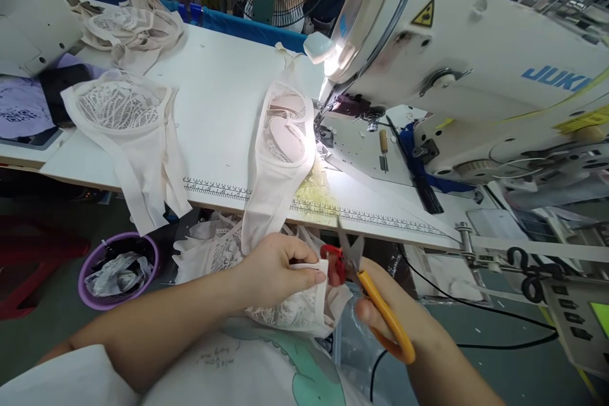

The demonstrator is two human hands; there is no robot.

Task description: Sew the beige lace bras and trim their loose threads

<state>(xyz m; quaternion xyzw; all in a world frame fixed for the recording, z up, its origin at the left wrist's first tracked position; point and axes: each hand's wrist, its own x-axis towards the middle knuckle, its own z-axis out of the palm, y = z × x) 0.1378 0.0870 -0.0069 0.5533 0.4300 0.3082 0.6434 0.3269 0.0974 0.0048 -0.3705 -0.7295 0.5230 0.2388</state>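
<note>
Head: right grip points scissors forward

The left hand pinches, the right hand grips, and both forearms slant inward.

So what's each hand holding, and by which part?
The left hand pinches the cream garment by its edge; the right hand grips the scissors by the orange handle.

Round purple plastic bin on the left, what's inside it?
Inside the round purple plastic bin, crumpled, whitish, translucent plastic-looking material lies against a dark lining. Whatever sits beneath that material, including the bottom, is covered and can't be seen.
</note>
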